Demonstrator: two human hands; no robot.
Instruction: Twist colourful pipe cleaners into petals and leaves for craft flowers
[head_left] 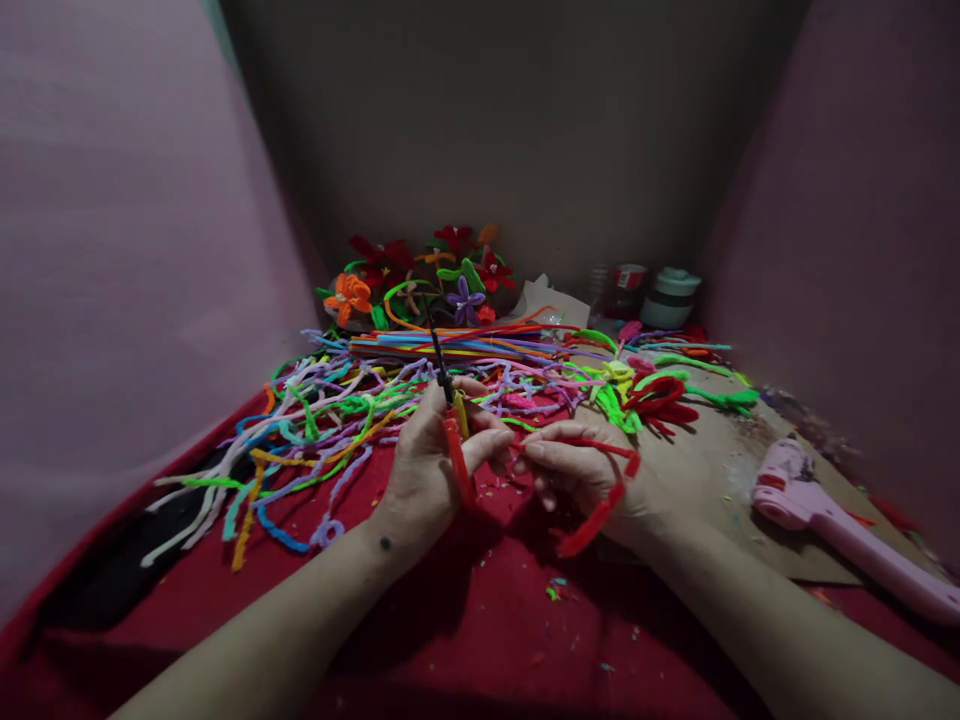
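Observation:
My left hand (pixel 427 450) is closed around what look like scissors (pixel 441 362), their dark, narrow blades pointing up and away. Yellow and red parts show at its palm, where I cannot fully separate handle from fuzzy stem. A bent red pipe cleaner (pixel 600 515) is pinched in my right hand (pixel 574 465); it loops over the back of the hand and its end hangs toward me. Both hands are close together above the red cloth (pixel 525 620), fingertips nearly meeting. What lies between those fingertips is too small to make out.
Loose colored pipe cleaners (pixel 300 450) spread over the left and middle. Behind them stand fuzzy flowers (pixel 465 300) and a bundle of straight stems (pixel 465 345). A pink glue gun (pixel 832 510) rests on cardboard (pixel 697 490) at right, near red-and-green pieces (pixel 660 400). A lidded jar (pixel 671 298) stands behind.

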